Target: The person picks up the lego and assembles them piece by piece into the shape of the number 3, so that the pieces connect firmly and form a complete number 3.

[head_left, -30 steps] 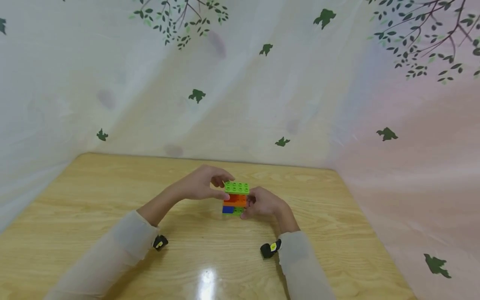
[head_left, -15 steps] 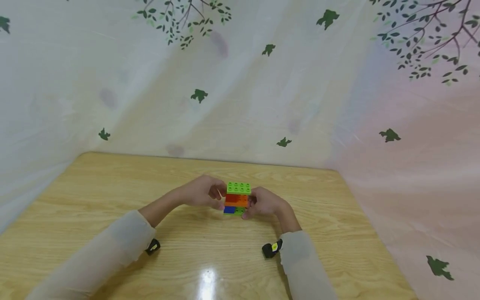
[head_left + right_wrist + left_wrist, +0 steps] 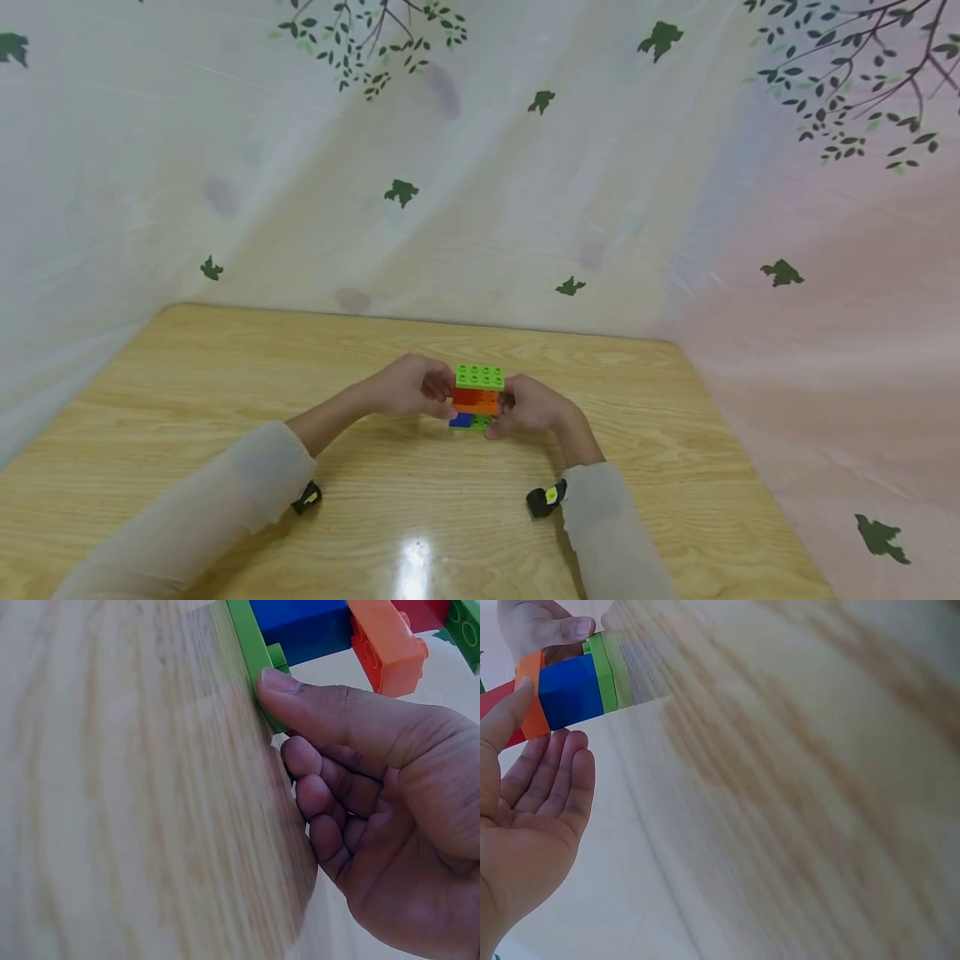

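Note:
A short stack of toy building bricks stands on the table. At its base is a green plate (image 3: 251, 652), with a blue brick (image 3: 571, 691) on its left part. Above that come an orange brick (image 3: 390, 656), a red brick (image 3: 467, 396) and a studded green brick (image 3: 480, 377) on top. My left hand (image 3: 408, 386) pinches the orange layer from the left, thumb on its near face, fingers behind. From the right, my right hand (image 3: 534, 406) holds the base plate by its end, thumb on top, other fingers curled under and beside it.
The wooden table (image 3: 360, 533) reaches back to a pale cloth backdrop (image 3: 480, 208) printed with leaves and branches. Black wrist cameras (image 3: 543, 500) hang below both sleeves.
The left hand has come down from the upper green and red bricks to the orange layer. The right hand keeps its hold on the base, and the stack stays put.

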{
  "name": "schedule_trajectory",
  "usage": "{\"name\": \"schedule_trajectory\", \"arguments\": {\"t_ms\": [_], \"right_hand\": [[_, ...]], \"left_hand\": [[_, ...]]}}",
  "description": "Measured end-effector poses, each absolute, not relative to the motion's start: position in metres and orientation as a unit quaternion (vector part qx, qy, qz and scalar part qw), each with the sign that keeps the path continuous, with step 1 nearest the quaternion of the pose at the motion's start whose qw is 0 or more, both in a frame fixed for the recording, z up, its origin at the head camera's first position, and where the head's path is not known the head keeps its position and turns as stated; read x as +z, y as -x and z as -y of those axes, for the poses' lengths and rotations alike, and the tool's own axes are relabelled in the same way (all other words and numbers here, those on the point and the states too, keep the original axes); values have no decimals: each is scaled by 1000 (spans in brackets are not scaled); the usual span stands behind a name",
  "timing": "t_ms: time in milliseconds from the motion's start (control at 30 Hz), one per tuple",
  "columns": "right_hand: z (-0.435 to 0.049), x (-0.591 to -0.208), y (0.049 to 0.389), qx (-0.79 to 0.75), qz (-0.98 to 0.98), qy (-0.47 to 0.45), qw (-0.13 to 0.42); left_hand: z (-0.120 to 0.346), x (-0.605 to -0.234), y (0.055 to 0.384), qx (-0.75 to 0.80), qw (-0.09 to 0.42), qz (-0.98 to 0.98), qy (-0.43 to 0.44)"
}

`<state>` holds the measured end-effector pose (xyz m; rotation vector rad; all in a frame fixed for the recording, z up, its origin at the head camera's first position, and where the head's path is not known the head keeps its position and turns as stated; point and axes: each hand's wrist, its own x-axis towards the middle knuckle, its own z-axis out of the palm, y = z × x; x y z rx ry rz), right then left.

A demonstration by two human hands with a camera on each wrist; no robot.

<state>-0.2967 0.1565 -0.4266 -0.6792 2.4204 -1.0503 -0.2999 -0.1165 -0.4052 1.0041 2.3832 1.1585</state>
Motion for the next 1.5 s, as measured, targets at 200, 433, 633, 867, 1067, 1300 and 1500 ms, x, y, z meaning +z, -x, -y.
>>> {"name": "schedule_trajectory", "arguments": {"t_ms": [200, 433, 633, 867, 1067, 1300, 1500], "right_hand": [[-155, -425, 298, -363, -870, 260, 210], [-158, -425, 300, -348, -871, 274, 214], [-171, -420, 295, -371, -858, 285, 211], [-181, -421, 284, -384, -862, 292, 156], [-182, -422, 272, -405, -870, 264, 98], [-179, -415, 265, -419, -868, 257, 68], [-167, -415, 265, -441, -858, 255, 65]], "left_hand": [[116, -406, 299, 408, 150, -833, -342], [115, -407, 299, 407, 148, -835, -340], [112, -408, 301, 407, 149, -833, -343], [112, -405, 302, 406, 154, -831, -347], [113, -404, 303, 403, 162, -831, -348], [117, -404, 304, 404, 160, -831, -347], [119, -402, 303, 403, 158, -831, -348]]}}
